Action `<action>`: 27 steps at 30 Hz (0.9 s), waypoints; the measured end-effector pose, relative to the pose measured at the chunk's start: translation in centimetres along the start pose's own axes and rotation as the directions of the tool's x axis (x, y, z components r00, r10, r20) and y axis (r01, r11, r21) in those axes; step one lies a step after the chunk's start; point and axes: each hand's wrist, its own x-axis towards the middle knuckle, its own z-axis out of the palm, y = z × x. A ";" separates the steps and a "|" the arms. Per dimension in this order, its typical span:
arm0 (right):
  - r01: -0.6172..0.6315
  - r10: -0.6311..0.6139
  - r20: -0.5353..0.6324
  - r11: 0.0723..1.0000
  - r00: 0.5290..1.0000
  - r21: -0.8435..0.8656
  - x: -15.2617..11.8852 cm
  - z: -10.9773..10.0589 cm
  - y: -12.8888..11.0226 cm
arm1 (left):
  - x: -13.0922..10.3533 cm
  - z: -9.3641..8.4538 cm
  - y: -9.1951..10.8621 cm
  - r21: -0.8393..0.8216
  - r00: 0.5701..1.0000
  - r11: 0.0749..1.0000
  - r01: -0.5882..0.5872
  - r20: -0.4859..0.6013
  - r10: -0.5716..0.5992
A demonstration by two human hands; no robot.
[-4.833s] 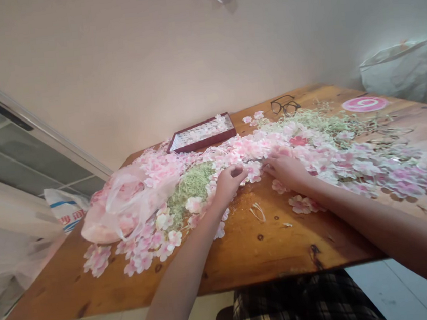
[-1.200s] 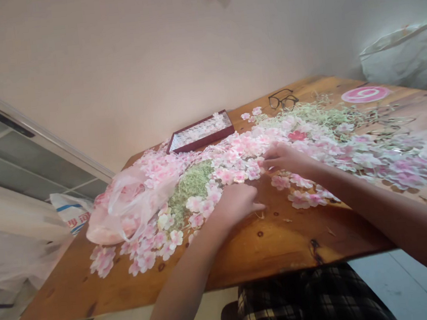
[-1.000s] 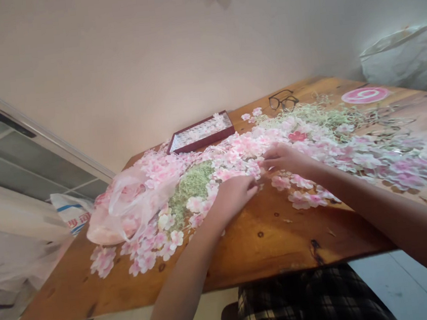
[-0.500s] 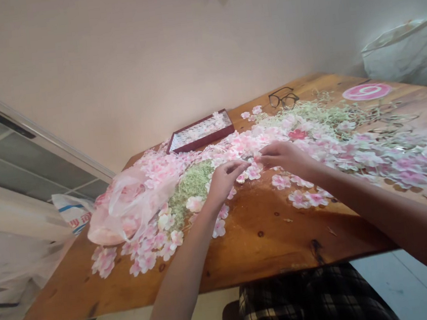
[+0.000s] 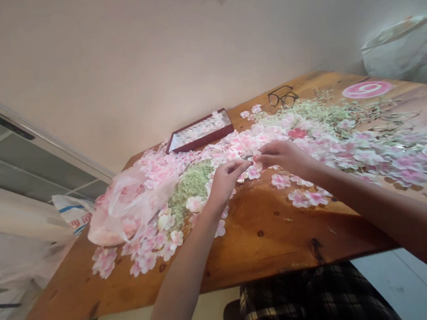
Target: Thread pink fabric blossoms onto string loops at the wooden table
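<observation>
My left hand (image 5: 229, 174) is over the middle of the wooden table (image 5: 246, 258), its thumb and fingers pinched on something too small to make out. Just right of it, my right hand (image 5: 280, 157) has its fingertips closed at a small pale pink petal piece (image 5: 257, 157). The fingertips of both hands nearly meet. Behind them lies a long heap of pink and white fabric flowers (image 5: 238, 143). Green stringy stems (image 5: 193, 185) form a clump left of my left hand. Loose flowers (image 5: 299, 198) lie below my right hand.
A dark red tray (image 5: 199, 133) with small white pieces stands by the wall. A plastic bag of pink flowers (image 5: 126, 205) sits at left. Eyeglasses (image 5: 283, 97), more green stems (image 5: 315, 113) and a pink oval sign (image 5: 367, 89) are at the back right.
My left hand has shifted slightly right, and my right hand slightly left. The small pink piece shows more clearly at my right fingertips.
</observation>
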 end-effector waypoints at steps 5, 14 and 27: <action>0.034 -0.034 0.001 0.999 0.999 -0.021 0.0 0.1 0.0 | 0.0 0.0 0.0 -0.026 1.000 1.000 0.005 -0.020 -0.005; 0.093 -0.105 -0.050 0.974 0.993 -0.208 -0.1 0.2 0.3 | -0.2 0.1 -0.1 0.031 0.998 0.998 -0.058 -0.026 0.059; 0.071 -0.082 -0.056 0.982 0.995 -0.174 -0.2 0.9 0.3 | -0.1 0.7 -0.8 0.083 0.992 0.990 -0.113 -0.055 0.117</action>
